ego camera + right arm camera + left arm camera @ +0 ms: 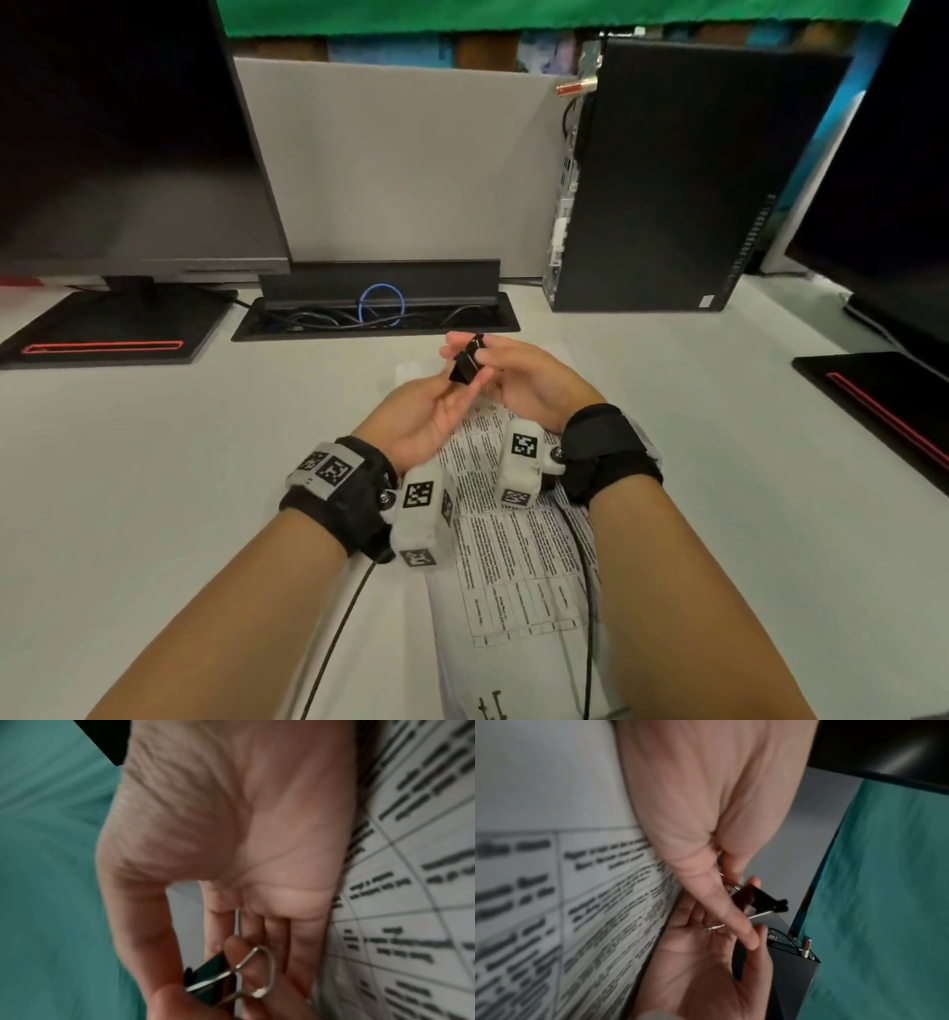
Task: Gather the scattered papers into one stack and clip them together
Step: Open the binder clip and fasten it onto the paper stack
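In the middle of the picture, both hands hold a black clip (466, 360) up above the papers (513, 555). The left hand (429, 416) and the right hand (524, 380) pinch it with bent fingers. The papers lie on the white table (179, 488).

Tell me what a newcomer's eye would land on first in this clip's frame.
First, the black binder clip held up at centre between the left hand and right hand, above the desk. Beneath the wrists lies the printed paper stack, running toward the person. Dark monitors flank the scene, with a black computer tower behind on the right.
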Action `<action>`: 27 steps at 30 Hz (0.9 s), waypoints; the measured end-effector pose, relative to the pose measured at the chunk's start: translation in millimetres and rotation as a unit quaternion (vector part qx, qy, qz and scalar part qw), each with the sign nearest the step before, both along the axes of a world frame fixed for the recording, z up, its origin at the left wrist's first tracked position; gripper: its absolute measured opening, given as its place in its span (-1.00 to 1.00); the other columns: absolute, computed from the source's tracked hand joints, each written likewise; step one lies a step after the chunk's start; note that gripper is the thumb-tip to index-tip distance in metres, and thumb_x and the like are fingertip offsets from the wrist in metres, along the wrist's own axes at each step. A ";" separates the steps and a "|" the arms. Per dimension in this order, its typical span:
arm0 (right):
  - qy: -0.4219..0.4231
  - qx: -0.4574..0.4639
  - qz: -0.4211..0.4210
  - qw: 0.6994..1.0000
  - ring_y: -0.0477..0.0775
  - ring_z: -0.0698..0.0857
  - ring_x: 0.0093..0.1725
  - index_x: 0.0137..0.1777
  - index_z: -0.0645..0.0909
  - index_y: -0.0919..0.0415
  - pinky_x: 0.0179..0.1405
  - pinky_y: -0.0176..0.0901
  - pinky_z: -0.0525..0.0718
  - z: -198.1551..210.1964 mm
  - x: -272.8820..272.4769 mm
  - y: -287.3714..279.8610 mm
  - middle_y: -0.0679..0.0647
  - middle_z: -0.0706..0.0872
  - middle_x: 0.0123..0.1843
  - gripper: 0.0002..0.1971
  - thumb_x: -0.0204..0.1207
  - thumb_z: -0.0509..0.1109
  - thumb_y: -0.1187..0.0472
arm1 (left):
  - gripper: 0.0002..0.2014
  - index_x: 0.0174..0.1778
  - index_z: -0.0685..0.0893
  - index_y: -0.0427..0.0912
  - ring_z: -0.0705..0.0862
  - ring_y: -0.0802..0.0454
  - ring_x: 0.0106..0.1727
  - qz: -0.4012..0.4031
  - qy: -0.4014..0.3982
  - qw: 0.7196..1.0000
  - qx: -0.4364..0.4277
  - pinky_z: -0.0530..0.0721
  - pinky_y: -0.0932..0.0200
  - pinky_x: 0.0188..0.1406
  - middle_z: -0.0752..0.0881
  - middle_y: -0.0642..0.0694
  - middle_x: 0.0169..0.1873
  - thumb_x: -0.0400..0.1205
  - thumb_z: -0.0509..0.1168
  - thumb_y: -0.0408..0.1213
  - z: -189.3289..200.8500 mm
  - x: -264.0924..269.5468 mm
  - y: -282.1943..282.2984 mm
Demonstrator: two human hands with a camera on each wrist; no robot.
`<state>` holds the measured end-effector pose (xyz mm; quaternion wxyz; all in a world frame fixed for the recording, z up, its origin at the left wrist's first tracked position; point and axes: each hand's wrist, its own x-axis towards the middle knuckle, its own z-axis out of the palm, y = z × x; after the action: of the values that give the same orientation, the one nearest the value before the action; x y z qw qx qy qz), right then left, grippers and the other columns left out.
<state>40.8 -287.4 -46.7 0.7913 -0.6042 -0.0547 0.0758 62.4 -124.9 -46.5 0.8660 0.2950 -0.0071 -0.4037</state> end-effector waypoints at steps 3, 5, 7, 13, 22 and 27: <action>0.009 -0.031 -0.011 0.999 0.24 0.60 0.36 0.28 0.64 0.26 0.53 0.12 0.45 -1.8 0.3 2.2 0.28 0.70 0.30 -0.77 0.71 0.25 0.27 | -0.69 0.38 0.49 -0.40 0.83 0.03 -0.16 0.027 0.005 1.000 0.007 0.79 0.28 -0.20 0.70 -0.40 0.14 0.73 0.06 -0.44 -3.8 0.7 -2.9; 0.002 -0.041 -0.022 0.999 0.21 0.67 0.30 0.24 0.63 0.26 0.40 0.04 0.60 -0.5 -0.5 2.4 0.25 0.74 0.22 -0.80 0.72 0.23 0.30 | -0.69 0.37 0.51 -0.39 0.81 0.02 -0.11 0.027 -0.033 0.998 0.039 0.79 0.30 -0.23 0.65 -0.40 0.24 0.73 0.10 -0.40 -5.4 1.3 -4.1; -0.012 -0.058 -0.057 0.997 0.19 0.68 0.22 0.24 0.64 0.26 0.24 -0.04 0.67 2.0 -1.0 1.9 0.21 0.75 0.16 -0.80 0.73 0.24 0.27 | -0.69 0.33 0.54 -0.37 0.78 0.01 -0.12 0.042 -0.087 0.991 0.095 0.78 0.28 -0.24 0.69 -0.37 0.18 0.74 0.11 -0.31 -6.5 1.5 -6.9; -0.033 -0.147 -0.051 0.987 0.13 0.71 0.33 0.43 0.62 0.04 0.32 0.05 0.70 6.7 -6.7 6.6 0.06 0.74 0.27 -0.66 0.78 0.15 0.06 | -0.82 0.06 0.63 -0.27 0.70 0.00 -0.22 0.131 -0.303 0.909 0.254 0.71 0.22 -0.24 0.72 -0.16 -0.18 0.66 0.29 -0.23 -8.4 -1.2 -8.9; 0.028 -0.297 -0.303 0.905 0.05 0.72 -0.28 -0.25 0.67 0.10 -0.01 -0.02 0.74 11.2 2.0 5.4 0.06 0.73 -0.30 -0.56 0.64 0.23 -0.22 | -0.88 -0.10 0.53 -0.26 0.79 -0.09 -0.15 0.130 -0.332 0.893 0.275 0.77 -0.15 0.02 0.64 -0.19 -0.21 0.57 0.35 -0.47 -8.9 -4.3 -14.8; 0.042 -0.296 -0.319 0.899 -0.03 0.55 -0.43 -0.34 0.63 0.13 -0.22 -0.08 0.58 14.4 0.5 5.5 0.01 0.62 -0.43 -0.57 0.62 0.28 -0.16 | -0.86 -0.17 0.53 -0.23 0.81 -0.08 -0.13 0.113 -0.358 0.886 0.273 0.78 -0.08 -0.02 0.68 -0.16 -0.20 0.56 0.37 -0.48 -10.2 -5.0 -14.1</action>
<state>41.3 -281.9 -32.3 0.5593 -0.7918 0.1992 -0.1431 57.4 -139.1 -56.8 0.7298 0.6429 -0.1727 -0.1556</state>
